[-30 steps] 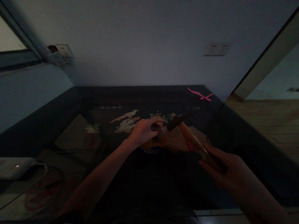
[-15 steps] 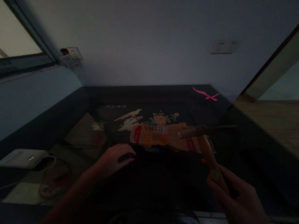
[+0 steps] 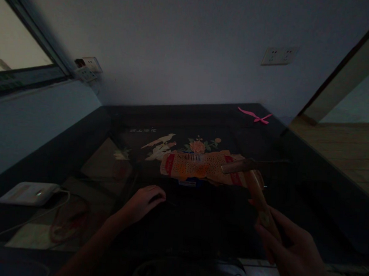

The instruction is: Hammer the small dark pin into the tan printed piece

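A hammer [image 3: 256,188] with a wooden handle is in my right hand [image 3: 290,244], its fingers wrapped round the handle. The metal head hangs over the right part of a flattened orange and red package [image 3: 201,168] on the dark table [image 3: 173,112]. Left of and nearer than the package, my left hand [image 3: 145,200] is over the table, thumb and fingertips close together; whether something tiny is between them is too dark to tell. A small blue piece [image 3: 189,182] shows at the package's near edge.
A white power bank [image 3: 29,194] with a cable lies at the left edge. A pink ribbon [image 3: 256,116] lies at the back right. Wall sockets [image 3: 278,56] are above the table. A dark flat object [image 3: 330,213] lies at the right.
My left hand's thumb and fingers have closed together. The hammer head has shifted slightly right and down in my right hand. The package has hardly moved.
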